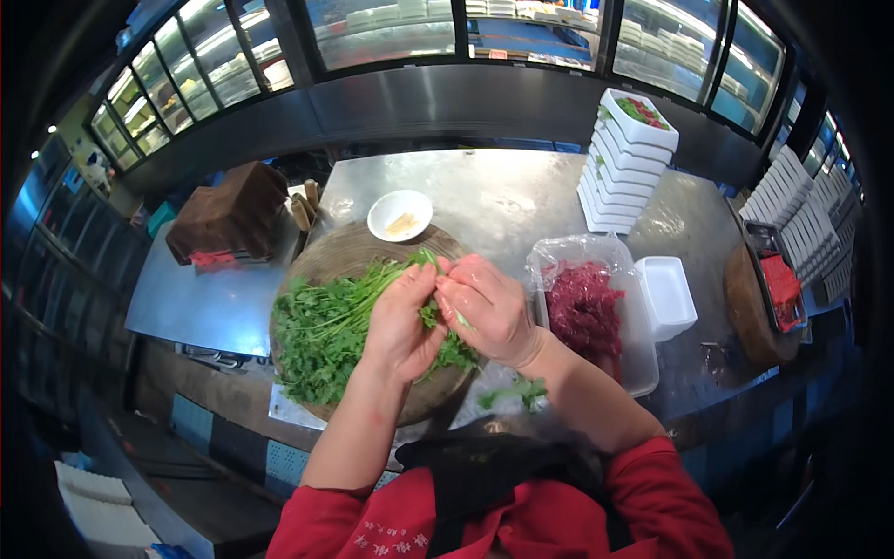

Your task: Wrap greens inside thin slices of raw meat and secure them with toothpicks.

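Observation:
My left hand (407,318) and my right hand (492,307) meet over a round wooden chopping block (334,250). Both are closed around a small bunch of cilantro (428,314), whose pale stems show under my right fingers. Much of the bunch is hidden by my hands. A large heap of cilantro (314,342) covers the front and left of the block, its stems running toward my left hand. At the block's far edge stands a white bowl (387,208) holding thin wooden picks (403,223). Loose cilantro leaves (520,393) lie under my right forearm.
Right of my hands sits a plastic tub (644,367) of shredded red meat (585,307), beside white dishes (667,297). Behind rises a tall stack of white trays (621,178). Farther right are red meat (779,286) and more trays (789,195). Brown cloth (227,209) drapes something at left.

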`<state>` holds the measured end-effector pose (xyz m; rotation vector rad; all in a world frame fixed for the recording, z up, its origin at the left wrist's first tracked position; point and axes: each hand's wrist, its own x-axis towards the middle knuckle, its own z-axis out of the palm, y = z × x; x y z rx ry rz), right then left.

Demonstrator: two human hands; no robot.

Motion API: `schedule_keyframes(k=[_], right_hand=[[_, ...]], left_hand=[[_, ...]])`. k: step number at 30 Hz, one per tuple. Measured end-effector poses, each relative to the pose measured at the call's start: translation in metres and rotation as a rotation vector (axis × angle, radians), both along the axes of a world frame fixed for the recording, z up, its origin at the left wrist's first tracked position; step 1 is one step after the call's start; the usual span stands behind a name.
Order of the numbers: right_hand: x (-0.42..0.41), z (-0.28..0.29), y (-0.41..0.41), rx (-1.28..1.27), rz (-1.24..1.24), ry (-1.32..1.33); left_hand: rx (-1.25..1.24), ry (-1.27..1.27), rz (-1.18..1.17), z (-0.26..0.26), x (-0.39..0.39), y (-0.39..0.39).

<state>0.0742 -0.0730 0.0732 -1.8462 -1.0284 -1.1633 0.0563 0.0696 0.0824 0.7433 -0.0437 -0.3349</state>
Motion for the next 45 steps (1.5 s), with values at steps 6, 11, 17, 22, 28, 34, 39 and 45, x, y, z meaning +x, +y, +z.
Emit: schedule_keyframes(k=[6, 11, 17, 22, 28, 34, 39, 45], right_hand=[[-0.012, -0.006, -0.052, 0.362, 0.174, 0.87], [-0.025, -0.036, -0.036, 0.569, 0.616, 1.06], [-0.043, -0.027, -0.077, 0.229, 0.625, 1.694], [-0.033, -0.022, -0.093, -0.25, 0.28, 1.12], [-0.022, -0.029, -0.101, -0.361, 0.056, 0.969], [-0.015, -0.03, -0.121, -0.279, 0.141, 1.159], [-0.013, -0.017, -0.126, -0.401, 0.308, 0.956], [-0.007, -0.034, -0.129, 0.18, 0.501, 1.549]], left_hand=[[-0.152, -0.182, 0.154, -0.004, 0.012, -0.03], [-0.046, -0.154, 0.204, -0.001, 0.002, -0.069], [0.342, -0.306, 0.113, -0.012, -0.012, -0.067], [1.299, -1.01, 0.358, -0.03, -0.025, -0.086], [1.161, -0.505, 0.155, -0.031, -0.05, -0.103], [0.962, -0.199, -0.19, -0.047, -0.047, -0.073], [1.433, -0.606, -0.422, -0.044, -0.04, -0.069], [0.64, -0.159, -0.207, -0.031, -0.041, -0.071]])
